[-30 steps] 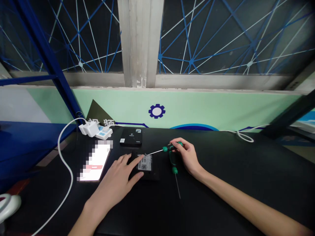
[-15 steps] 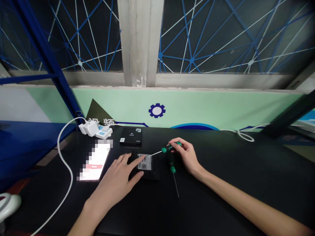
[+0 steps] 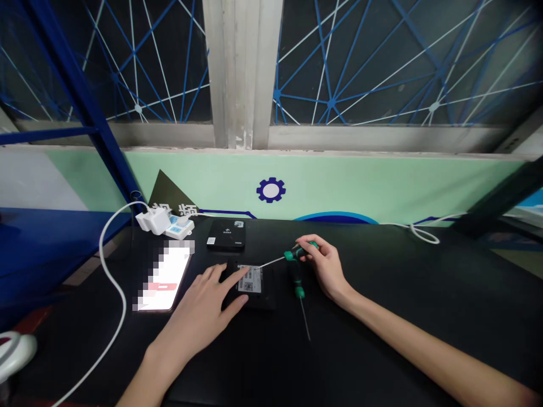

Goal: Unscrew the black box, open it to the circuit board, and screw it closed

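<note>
A left hand (image 3: 206,294), fingers spread and grasping nothing, rested on a black box (image 3: 268,295) lying label-up on the table (image 3: 263,362), while the right hand (image 3: 326,264) held a screwdriver (image 3: 289,255), fingers closed on its handle, its tip at the label (image 3: 254,281), contact unclear, near the left forefinger. The work looked under way but little advanced: the screwdriver was in place, yet the label was on, no part appeared loosened, and a second screwdriver (image 3: 300,291) lay beside the right hand.
</note>
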`<state>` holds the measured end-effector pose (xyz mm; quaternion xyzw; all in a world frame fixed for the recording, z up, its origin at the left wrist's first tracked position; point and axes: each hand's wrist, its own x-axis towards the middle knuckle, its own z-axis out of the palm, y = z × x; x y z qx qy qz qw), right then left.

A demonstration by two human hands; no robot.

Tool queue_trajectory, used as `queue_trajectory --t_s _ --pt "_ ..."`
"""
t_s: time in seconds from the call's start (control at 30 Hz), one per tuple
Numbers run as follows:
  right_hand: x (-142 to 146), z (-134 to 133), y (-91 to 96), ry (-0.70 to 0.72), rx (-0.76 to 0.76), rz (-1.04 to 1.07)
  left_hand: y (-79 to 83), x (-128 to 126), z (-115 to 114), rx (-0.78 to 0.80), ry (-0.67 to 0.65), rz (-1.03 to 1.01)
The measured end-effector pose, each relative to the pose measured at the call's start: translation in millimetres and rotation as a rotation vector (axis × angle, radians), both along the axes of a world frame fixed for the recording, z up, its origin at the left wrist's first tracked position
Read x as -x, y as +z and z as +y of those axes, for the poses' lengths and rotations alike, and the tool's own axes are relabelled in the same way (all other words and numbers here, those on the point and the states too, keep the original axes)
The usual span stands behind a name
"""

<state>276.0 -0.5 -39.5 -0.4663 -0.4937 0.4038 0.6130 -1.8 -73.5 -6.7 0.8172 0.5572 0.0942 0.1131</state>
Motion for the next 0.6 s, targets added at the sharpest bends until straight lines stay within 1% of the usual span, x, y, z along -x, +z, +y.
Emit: queue_trajectory --t_s 0.2,0.3,0.4,0.6 --pt "-6.4 5.4 -0.2 -0.037 -0.027 -0.025 -2.7 1.6 -0.5 -0.015 -0.008 -0.016" --pt "-10.9 9.0 -0.6 -0.053 -0.029 -0.027 -1.7 1.4 -0.9 -0.02 -0.006 -0.046" --pt "-14.4 12.0 -0.6 -0.072 -0.031 -0.021 -0.3 0.9 -0.9 -0.019 -0.032 -0.071" --pt "-17.3 14.0 0.4 -0.079 -0.032 -0.003 0.8 -0.4 0.1 0.006 -0.041 -0.048"
